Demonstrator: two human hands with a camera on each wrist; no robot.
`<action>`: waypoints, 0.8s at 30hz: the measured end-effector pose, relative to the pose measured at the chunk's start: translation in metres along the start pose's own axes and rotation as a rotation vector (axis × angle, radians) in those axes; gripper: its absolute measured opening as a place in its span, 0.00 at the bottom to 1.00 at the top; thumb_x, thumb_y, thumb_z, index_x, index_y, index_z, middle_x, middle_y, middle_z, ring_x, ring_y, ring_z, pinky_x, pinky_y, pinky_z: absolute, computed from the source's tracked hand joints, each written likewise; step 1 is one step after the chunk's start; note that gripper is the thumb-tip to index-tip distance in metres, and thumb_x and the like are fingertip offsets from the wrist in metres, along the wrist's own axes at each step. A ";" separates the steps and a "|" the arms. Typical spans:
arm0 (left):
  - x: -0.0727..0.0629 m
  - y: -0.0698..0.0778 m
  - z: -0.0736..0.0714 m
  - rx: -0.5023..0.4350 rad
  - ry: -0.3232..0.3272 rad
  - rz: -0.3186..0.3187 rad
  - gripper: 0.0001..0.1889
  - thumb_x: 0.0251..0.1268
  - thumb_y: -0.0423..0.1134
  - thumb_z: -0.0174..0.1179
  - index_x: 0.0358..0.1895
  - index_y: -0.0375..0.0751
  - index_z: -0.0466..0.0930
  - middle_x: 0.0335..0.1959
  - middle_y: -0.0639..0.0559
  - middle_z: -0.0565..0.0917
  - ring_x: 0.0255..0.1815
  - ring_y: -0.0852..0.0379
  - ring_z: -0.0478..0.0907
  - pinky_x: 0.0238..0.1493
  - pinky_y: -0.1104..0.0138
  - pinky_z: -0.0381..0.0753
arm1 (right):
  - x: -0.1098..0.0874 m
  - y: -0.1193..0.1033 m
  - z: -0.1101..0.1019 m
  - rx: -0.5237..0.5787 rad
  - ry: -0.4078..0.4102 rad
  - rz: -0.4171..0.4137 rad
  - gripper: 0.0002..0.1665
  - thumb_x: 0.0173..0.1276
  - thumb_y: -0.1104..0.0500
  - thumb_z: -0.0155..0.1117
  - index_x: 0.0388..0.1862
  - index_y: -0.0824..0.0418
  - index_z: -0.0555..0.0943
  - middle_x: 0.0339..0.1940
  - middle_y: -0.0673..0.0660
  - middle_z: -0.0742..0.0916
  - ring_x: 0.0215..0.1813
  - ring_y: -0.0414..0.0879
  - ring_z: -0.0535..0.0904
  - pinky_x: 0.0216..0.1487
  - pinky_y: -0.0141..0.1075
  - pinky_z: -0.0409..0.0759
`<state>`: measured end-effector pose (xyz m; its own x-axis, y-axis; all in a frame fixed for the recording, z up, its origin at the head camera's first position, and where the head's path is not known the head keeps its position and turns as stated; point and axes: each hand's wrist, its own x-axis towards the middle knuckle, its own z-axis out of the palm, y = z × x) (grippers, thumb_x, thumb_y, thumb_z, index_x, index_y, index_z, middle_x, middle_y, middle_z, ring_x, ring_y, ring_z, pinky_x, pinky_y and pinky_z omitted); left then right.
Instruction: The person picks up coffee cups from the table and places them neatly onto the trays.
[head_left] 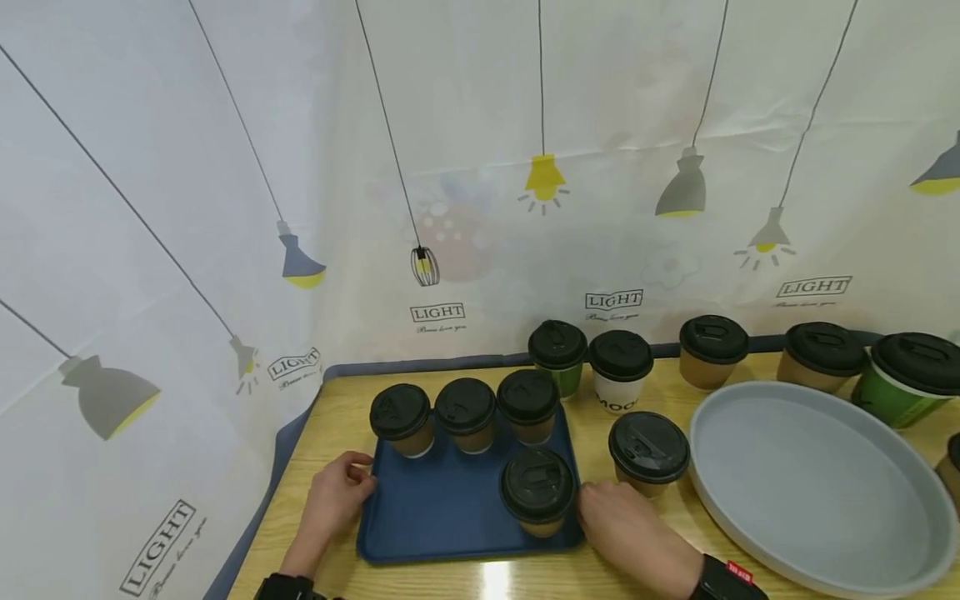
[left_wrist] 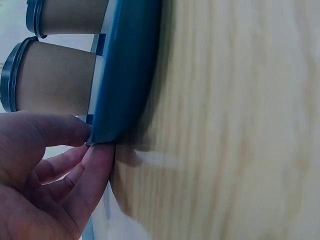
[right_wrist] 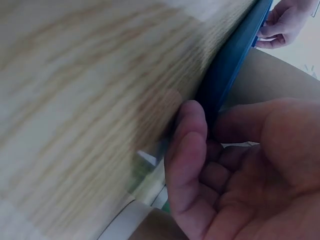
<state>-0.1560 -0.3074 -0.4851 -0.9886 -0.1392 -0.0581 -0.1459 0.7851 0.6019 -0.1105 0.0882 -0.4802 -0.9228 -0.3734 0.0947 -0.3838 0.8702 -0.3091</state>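
A dark blue rectangular tray lies on the wooden table in front of me. My left hand pinches its left rim, thumb over the edge and forefinger beneath, as the left wrist view shows. At the right rim, my right hand grips the tray with curled fingers below and the thumb at the side. Three brown paper cups with black lids stand in a row along the tray's back. Another lidded paper cup stands at its front right, close beside my right hand.
A lidded cup stands just right of the tray, near a large round grey tray. Behind are a green cup, a white cup and several more lidded cups. A lamp-printed cloth hangs at the back and left.
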 end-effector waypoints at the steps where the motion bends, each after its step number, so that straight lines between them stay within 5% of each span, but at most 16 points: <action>1: 0.000 0.000 0.000 -0.001 0.004 0.002 0.16 0.62 0.31 0.66 0.53 0.31 0.83 0.32 0.50 0.84 0.27 0.57 0.78 0.28 0.64 0.76 | 0.001 0.000 0.000 0.004 -0.003 0.003 0.14 0.63 0.69 0.70 0.20 0.63 0.77 0.18 0.59 0.80 0.22 0.57 0.80 0.23 0.52 0.80; 9: 0.001 0.003 0.003 -0.015 0.025 0.025 0.15 0.62 0.31 0.67 0.51 0.31 0.84 0.32 0.49 0.84 0.29 0.57 0.78 0.29 0.63 0.77 | -0.003 0.007 -0.008 0.135 -0.111 0.127 0.17 0.73 0.63 0.64 0.21 0.60 0.76 0.17 0.55 0.77 0.20 0.50 0.76 0.22 0.47 0.75; 17: 0.002 0.006 0.007 -0.028 0.025 0.038 0.14 0.63 0.30 0.67 0.51 0.32 0.85 0.33 0.49 0.84 0.31 0.57 0.79 0.31 0.64 0.77 | -0.013 0.020 -0.005 0.211 -0.123 0.080 0.19 0.70 0.65 0.64 0.19 0.56 0.72 0.14 0.51 0.71 0.18 0.45 0.69 0.20 0.44 0.68; 24: 0.001 0.007 0.008 -0.055 0.017 0.029 0.14 0.62 0.30 0.67 0.51 0.31 0.84 0.33 0.49 0.84 0.28 0.58 0.79 0.28 0.64 0.79 | -0.020 0.020 -0.012 0.268 -0.192 0.131 0.19 0.73 0.62 0.65 0.20 0.54 0.75 0.16 0.49 0.72 0.18 0.43 0.69 0.21 0.39 0.67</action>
<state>-0.1588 -0.2971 -0.4877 -0.9915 -0.1271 -0.0265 -0.1140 0.7546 0.6463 -0.1004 0.1167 -0.4767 -0.9307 -0.3403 -0.1342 -0.2168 0.8087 -0.5469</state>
